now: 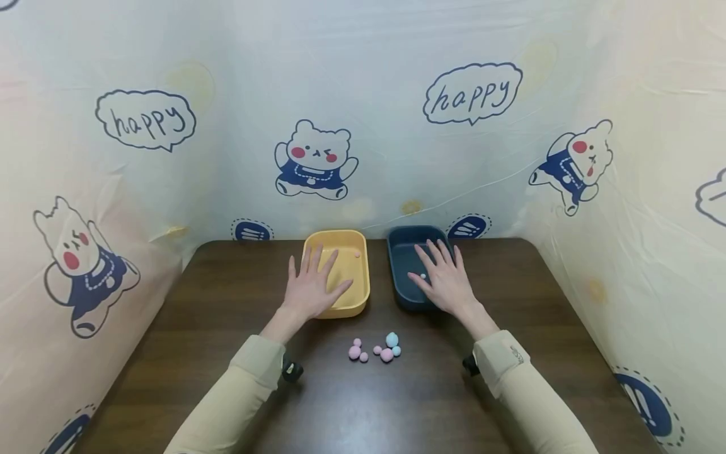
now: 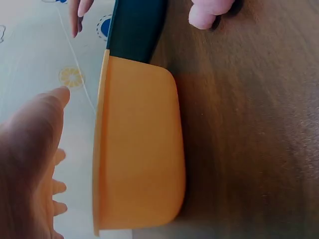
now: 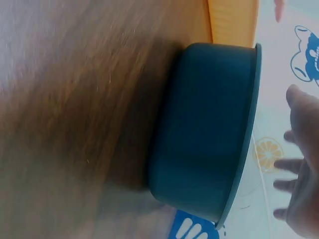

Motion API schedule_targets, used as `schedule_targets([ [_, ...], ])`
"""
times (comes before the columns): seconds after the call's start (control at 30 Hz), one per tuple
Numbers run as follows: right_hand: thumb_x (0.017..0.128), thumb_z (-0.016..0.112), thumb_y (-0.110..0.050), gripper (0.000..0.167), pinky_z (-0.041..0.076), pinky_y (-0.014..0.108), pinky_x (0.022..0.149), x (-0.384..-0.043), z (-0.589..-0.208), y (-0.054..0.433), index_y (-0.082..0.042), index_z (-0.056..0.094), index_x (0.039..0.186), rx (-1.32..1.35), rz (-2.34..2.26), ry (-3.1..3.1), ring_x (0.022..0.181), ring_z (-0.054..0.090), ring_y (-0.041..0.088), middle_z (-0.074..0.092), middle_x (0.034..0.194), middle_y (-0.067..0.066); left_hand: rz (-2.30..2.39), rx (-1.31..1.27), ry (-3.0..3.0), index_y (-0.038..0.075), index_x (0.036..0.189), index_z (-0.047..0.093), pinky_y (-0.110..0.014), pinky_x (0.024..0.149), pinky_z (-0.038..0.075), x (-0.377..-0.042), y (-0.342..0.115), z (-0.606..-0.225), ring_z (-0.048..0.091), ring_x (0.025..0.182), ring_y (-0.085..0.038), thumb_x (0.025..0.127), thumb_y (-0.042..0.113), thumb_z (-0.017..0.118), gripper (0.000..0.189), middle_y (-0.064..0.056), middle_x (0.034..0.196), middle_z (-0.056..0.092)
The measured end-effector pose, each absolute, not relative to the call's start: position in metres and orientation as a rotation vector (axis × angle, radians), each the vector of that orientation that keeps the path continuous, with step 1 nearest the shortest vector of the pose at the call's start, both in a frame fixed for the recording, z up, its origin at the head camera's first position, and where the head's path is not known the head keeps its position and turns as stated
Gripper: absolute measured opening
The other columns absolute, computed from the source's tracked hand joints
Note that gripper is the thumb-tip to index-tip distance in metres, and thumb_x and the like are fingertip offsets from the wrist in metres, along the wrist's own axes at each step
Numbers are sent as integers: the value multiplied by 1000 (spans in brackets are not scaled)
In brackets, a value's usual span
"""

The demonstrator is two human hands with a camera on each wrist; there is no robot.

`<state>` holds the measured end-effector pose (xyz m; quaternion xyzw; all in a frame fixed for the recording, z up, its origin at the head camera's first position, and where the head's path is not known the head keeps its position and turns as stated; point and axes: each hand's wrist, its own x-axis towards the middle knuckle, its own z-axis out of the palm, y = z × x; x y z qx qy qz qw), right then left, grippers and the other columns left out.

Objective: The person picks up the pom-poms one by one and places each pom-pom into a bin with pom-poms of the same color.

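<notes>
**Left hand (image 1: 306,292) held over yellow tray (image 1: 355,277), right hand (image 1: 450,287) over blue tray (image 1: 404,255)**

Both trays are set side by side at the far edge of the brown surface (image 1: 227,315), with a narrow gap left between them. The fingers of both hands are spread and released, with nothing grasped; both hands are seen above the rims in the wrist views. A small pink bead (image 1: 357,255) is contained in the yellow tray, near its far right corner. A small pale bead (image 1: 423,276) is seen in the blue tray, just beside the right thumb. Nearer than the trays, midway between the surface's side edges, are placed three pink balls (image 1: 354,353) and, just to their right, a pink-and-blue cluster (image 1: 387,355). Whether its pieces are joined cannot be told.
</notes>
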<state>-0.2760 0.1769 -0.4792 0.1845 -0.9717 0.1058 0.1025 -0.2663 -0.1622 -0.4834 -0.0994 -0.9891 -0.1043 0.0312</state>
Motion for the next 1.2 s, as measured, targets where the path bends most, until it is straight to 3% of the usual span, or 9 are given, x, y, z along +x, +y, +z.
schedule_targets([
  [0.3, 109, 65, -47, 72, 21, 73, 135, -263, -485, 174, -16, 42, 171, 654, 499, -2805, 168, 31, 44, 39, 177, 19, -418, -253, -3058, 19, 179, 12, -75, 137, 0, -253, -179, -498, 3, 174, -45, 99, 83, 47, 108, -16, 187, 6],
  [0.6, 110, 64, -48, 72, 21, 70, 137, -249, -491, 172, -17, 43, 170, 674, 520, -2815, 168, 31, 43, 39, 178, 18, -460, -278, -3054, 12, 178, 12, -74, 137, 2, -245, -189, -507, 5, 174, -44, 98, 84, 48, 113, -19, 187, 8],
  [1.2, 105, 77, -30, 56, 47, 55, 128, -201, -497, 134, -14, 60, 157, 877, 925, -2717, 154, 54, 31, 56, 165, 9, -481, -264, -3095, 0, 176, 8, -68, 140, 8, -247, -194, -516, 7, 174, -43, 95, 92, 44, 128, -23, 186, 4],
])
